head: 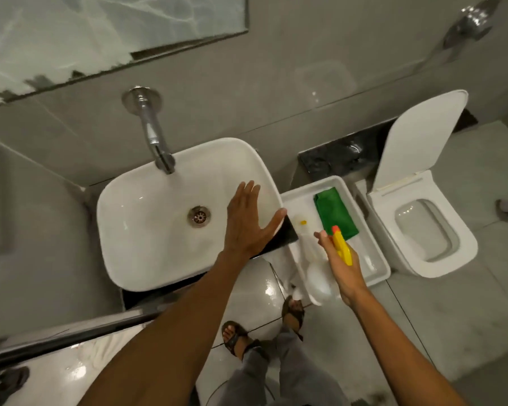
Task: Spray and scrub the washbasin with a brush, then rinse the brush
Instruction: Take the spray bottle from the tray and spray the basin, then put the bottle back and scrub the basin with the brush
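A white rectangular washbasin (147,218) sits below a chrome wall spout (156,139), with a metal drain (199,216) in its middle. My left hand (248,221) hovers flat over the basin's right rim, fingers spread, holding nothing. My right hand (339,262) grips a spray bottle with a yellow and orange trigger head (342,244) and a white body (320,284), held over a white tray (377,259). No brush can be made out clearly; a white object with a yellow spot (303,222) lies in the tray.
A green cloth (335,212) lies in the tray. An open white toilet (423,230) stands to the right. A mirror (100,33) hangs on the grey wall. My sandalled feet (235,336) stand on glossy floor tiles. A chrome bar (56,341) runs at lower left.
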Tool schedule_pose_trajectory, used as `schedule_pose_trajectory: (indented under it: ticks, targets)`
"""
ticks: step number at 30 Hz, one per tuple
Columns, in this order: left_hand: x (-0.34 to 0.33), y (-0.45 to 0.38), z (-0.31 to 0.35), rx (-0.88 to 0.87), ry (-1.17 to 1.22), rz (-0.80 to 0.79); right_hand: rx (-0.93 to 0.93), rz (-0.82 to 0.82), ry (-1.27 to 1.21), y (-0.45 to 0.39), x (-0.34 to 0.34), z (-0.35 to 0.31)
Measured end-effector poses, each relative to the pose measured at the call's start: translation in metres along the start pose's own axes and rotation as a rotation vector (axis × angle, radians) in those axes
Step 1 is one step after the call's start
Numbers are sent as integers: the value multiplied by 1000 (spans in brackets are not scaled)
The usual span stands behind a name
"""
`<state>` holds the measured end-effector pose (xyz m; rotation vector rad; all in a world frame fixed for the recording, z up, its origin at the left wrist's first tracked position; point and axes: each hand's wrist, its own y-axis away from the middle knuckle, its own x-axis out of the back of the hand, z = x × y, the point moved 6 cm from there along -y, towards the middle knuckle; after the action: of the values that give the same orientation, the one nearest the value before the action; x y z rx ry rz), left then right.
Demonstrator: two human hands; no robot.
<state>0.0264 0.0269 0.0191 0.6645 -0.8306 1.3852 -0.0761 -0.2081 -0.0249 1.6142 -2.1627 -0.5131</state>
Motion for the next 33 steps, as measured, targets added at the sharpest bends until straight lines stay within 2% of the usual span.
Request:
schedule_pose_trajectory:
  ticks: [4,6,13,21,27,29,32,33]
  targets:
    - [-35,-26,34,-91,-92,5,31,111,15,-43,46,10]
    - [-53,-30,37,-117,-132,-49,45,145,24,-64,65,17]
    - [-79,-34,37,-105,-374,-175,51,171,40,-127,95,65]
    - [-78,-36,43,-135,-356,-141,119,212,92,-157,110,111]
    - [-81,-36,40,-131,-387,-126,184,276,239,-136,117,137]
    - [-81,-36,40,-133,-382,-119,110,374,169,-119,120,147]
    - [-79,-37,41,-133,-379,-117,-74,635,121,-79,111,164]
    - [-79,-37,41,-132,-378,-121,-133,662,93,-66,99,169]
